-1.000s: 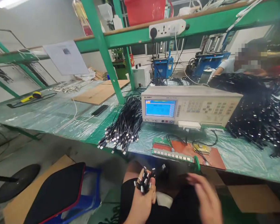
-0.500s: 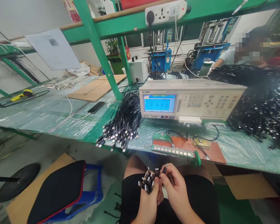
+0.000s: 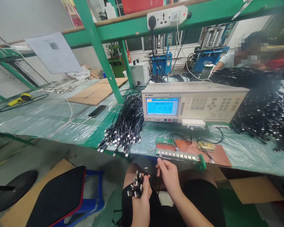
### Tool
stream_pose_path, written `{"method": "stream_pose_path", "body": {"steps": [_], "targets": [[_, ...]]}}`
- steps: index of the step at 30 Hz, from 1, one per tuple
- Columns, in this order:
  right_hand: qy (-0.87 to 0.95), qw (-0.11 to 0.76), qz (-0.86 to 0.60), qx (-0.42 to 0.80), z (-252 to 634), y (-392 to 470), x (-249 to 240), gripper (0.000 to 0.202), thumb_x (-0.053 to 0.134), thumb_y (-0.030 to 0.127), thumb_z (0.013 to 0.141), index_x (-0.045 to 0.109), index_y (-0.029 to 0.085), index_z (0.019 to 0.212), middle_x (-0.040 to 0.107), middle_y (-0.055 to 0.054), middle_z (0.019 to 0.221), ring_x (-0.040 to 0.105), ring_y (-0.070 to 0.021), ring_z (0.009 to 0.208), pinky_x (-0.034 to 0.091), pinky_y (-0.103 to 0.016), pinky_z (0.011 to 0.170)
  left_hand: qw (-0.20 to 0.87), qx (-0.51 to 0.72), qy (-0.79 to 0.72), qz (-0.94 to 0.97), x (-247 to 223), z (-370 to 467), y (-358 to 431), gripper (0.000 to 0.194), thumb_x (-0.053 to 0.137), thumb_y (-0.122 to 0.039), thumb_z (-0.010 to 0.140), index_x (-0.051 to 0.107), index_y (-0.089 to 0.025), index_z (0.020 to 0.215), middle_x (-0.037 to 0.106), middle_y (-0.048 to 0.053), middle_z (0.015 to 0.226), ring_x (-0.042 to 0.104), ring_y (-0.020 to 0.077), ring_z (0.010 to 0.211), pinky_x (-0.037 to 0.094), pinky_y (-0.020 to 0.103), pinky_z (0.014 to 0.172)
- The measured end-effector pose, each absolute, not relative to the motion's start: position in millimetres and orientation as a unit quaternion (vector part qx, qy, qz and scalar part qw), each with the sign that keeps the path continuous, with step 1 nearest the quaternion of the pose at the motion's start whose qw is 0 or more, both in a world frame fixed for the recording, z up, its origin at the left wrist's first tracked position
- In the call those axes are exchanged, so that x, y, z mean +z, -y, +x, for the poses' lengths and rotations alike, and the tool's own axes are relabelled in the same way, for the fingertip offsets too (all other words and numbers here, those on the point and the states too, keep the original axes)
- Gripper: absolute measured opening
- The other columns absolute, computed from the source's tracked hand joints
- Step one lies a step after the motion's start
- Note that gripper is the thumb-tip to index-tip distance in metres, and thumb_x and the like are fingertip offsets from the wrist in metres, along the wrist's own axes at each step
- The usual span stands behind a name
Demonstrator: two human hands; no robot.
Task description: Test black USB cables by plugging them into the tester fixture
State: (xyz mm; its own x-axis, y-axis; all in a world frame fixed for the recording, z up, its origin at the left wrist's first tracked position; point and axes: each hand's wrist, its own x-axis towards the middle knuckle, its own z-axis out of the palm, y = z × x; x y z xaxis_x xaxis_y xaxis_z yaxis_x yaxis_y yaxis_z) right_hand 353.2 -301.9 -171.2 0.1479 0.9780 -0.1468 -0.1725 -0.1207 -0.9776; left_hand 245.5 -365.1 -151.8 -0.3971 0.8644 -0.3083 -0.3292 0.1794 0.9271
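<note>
Several black cables with metal USB plugs (image 3: 135, 186) stick up out of my left hand (image 3: 144, 190), which is closed around them above my lap. One plug stands apart at the thumb. To its right, my right hand (image 3: 167, 171) pinches a single cable plug (image 3: 160, 155) at the left end of a row of white sockets (image 3: 177, 154) on the table's front edge. Whether that plug is inside a socket cannot be made out. Behind the sockets stands a tester (image 3: 196, 104) with a lit blue screen.
Black cables (image 3: 126, 126) lie in a heap left of the tester, and a larger pile (image 3: 262, 107) lies right. A phone (image 3: 97, 111) is on the table. A stool (image 3: 59, 198) stands at left. Another person (image 3: 227, 60) sits behind the right pile.
My right hand has moved up and away from my left hand to the socket row with one plug. My left hand has shifted slightly left with its bunch. The tester's screen shows different content.
</note>
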Motion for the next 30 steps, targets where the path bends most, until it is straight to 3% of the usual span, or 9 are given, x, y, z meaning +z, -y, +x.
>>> {"method": "stream_pose_path", "body": {"steps": [4,8,11,16,20,22,25,28,30], "targets": [[0.366,0.540,-0.542,0.530,341.7,300.9,-176.8,0.051,0.062,0.062,0.091,0.063,0.018,0.065,0.055,0.002,0.046,0.050,-0.0126,0.044,0.038,-0.024,0.051,0.483,0.594,-0.571,0.297,-137.0,246.2,365.8,0.040,0.077,-0.055,0.082,0.071,-0.017,0.094,0.054,-0.005,0.057,0.043,0.0109,0.051,0.034,0.023,0.049],[0.342,0.547,-0.534,0.546,336.5,294.6,-178.8,0.049,0.062,0.062,0.091,0.061,0.019,0.067,0.055,0.002,0.046,0.052,-0.0140,0.042,0.040,-0.025,0.049,0.435,0.562,-0.593,0.378,-122.9,244.5,361.7,0.034,0.075,-0.052,0.083,0.074,-0.019,0.082,0.068,0.002,0.069,0.063,0.0198,0.070,0.050,0.029,0.069],[0.379,0.522,-0.535,0.545,346.7,291.1,-171.8,0.050,0.057,0.061,0.094,0.060,0.020,0.065,0.056,0.002,0.046,0.051,-0.0145,0.042,0.039,-0.026,0.049,0.439,0.554,-0.590,0.391,-121.3,243.6,361.9,0.036,0.075,-0.055,0.082,0.072,-0.019,0.079,0.073,0.006,0.078,0.069,0.0250,0.080,0.055,0.034,0.080],[0.550,0.505,-0.568,0.347,375.5,313.3,-147.2,0.046,0.057,0.048,0.097,0.065,0.019,0.062,0.057,-0.001,0.057,0.052,-0.0146,0.056,0.038,-0.027,0.058,0.472,0.565,-0.603,0.307,-128.0,248.0,368.5,0.040,0.082,-0.054,0.075,0.076,-0.019,0.093,0.079,0.008,0.088,0.073,0.0301,0.092,0.057,0.040,0.089],[0.568,0.498,-0.481,0.446,371.0,340.6,-132.2,0.026,0.064,0.042,0.094,0.078,0.021,0.092,0.065,-0.006,0.088,0.059,-0.0174,0.073,0.043,-0.027,0.060,0.504,0.557,-0.574,0.326,-125.5,252.4,365.8,0.037,0.081,-0.051,0.077,0.079,-0.018,0.093,0.081,0.011,0.100,0.074,0.0306,0.096,0.058,0.042,0.091],[0.511,0.513,-0.465,0.509,363.2,347.0,-130.9,0.024,0.068,0.043,0.091,0.079,0.022,0.094,0.064,-0.007,0.092,0.059,-0.0174,0.074,0.043,-0.026,0.057,0.514,0.540,-0.564,0.355,-122.9,252.6,360.8,0.033,0.078,-0.049,0.080,0.078,-0.018,0.090,0.081,0.010,0.098,0.074,0.0295,0.093,0.060,0.042,0.090],[0.367,0.564,-0.456,0.582,356.3,347.5,-136.3,0.029,0.075,0.047,0.085,0.080,0.020,0.092,0.063,-0.007,0.092,0.050,-0.0114,0.060,0.035,-0.024,0.047,0.502,0.502,-0.559,0.428,-121.3,249.1,353.1,0.028,0.076,-0.046,0.083,0.077,-0.018,0.089,0.080,0.009,0.093,0.074,0.0275,0.087,0.061,0.038,0.084],[0.257,0.591,-0.475,0.599,357.5,341.1,-146.5,0.038,0.075,0.053,0.084,0.078,0.017,0.098,0.059,-0.002,0.072,0.029,-0.0054,0.048,0.023,-0.022,0.043,0.440,0.494,-0.578,0.478,-122.2,242.6,350.9,0.028,0.071,-0.046,0.088,0.078,-0.019,0.094,0.079,0.009,0.094,0.074,0.0260,0.089,0.060,0.035,0.084],[0.261,0.580,-0.490,0.596,360.2,334.1,-153.2,0.041,0.072,0.056,0.086,0.076,0.016,0.092,0.055,0.001,0.061,0.026,-0.0058,0.046,0.022,-0.022,0.043,0.406,0.495,-0.609,0.469,-122.2,239.1,353.0,0.032,0.066,-0.049,0.091,0.079,-0.020,0.096,0.077,0.006,0.082,0.073,0.0251,0.081,0.060,0.035,0.078]]}}
